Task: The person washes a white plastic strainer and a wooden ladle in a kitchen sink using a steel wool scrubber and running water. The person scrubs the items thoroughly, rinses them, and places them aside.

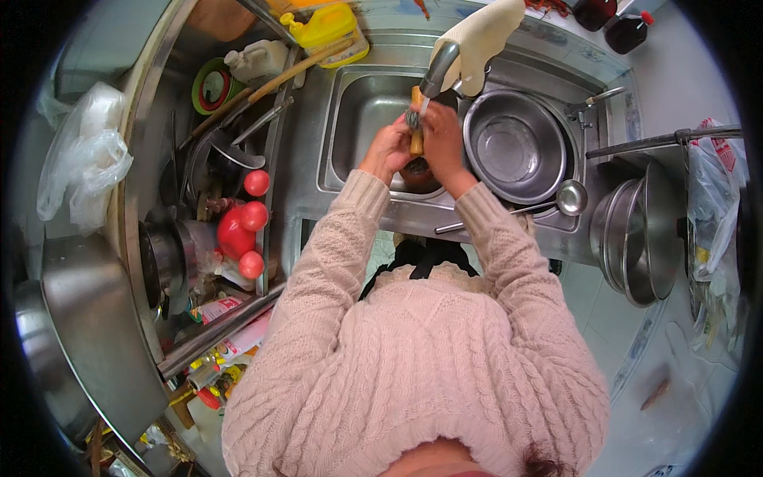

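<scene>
Over a steel sink basin (357, 125), my left hand (387, 149) and my right hand (444, 137) close in from either side on an upright-looking yellowish wooden piece (417, 140). Against its left side lies a grey wire scrubber (412, 119), by my left fingertips; which hand presses it cannot be made out. Water from the curved tap (440, 68) runs down beside the wood, near my right fingers. Below my hands sits a dark reddish-brown round thing (420, 182) in the basin, mostly hidden.
A large steel bowl (515, 146) stands at right, with a steel ladle (571, 198) before it. A pale cloth (483, 39) hangs over the tap. A yellow jug (334, 33) stands behind left; red knobbed objects (238, 226) and pans fill the left shelf. Steel basins (635, 238) hang right.
</scene>
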`<act>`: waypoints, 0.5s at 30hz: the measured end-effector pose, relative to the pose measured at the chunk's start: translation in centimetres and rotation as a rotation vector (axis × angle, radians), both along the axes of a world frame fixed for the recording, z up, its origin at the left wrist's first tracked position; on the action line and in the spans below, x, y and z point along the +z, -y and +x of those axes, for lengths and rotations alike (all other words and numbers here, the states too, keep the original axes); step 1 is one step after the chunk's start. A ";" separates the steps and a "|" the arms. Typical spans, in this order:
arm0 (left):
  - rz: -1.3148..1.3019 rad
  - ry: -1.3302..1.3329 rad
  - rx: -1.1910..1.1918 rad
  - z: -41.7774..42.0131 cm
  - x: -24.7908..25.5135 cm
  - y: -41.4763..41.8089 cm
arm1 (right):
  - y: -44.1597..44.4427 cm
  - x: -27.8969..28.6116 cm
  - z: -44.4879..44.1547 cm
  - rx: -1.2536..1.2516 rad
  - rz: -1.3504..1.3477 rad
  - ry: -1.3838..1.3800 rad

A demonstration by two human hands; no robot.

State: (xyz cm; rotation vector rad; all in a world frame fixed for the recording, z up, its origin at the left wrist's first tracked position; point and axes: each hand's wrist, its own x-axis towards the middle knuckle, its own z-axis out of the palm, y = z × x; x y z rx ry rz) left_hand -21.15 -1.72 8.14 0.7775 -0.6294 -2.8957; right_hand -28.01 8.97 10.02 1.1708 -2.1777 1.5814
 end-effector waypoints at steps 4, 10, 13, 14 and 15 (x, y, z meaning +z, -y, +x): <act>-0.105 0.037 -0.089 0.7 -0.6 -1.2 | 1.6 -0.7 -3.4 -0.164 0.154 0.023; -0.038 0.079 0.148 0.1 -4.0 -1.5 | 0.3 -3.3 0.3 -0.013 0.262 0.081; -0.054 0.107 0.218 0.2 -2.2 -1.6 | -2.4 -0.5 4.9 0.101 0.205 0.209; -0.092 0.067 0.202 0.4 -2.7 -1.1 | -2.8 0.1 5.3 0.101 0.161 0.216; -0.130 0.025 0.179 0.3 -2.6 -0.5 | -3.3 0.6 5.6 0.094 0.116 0.224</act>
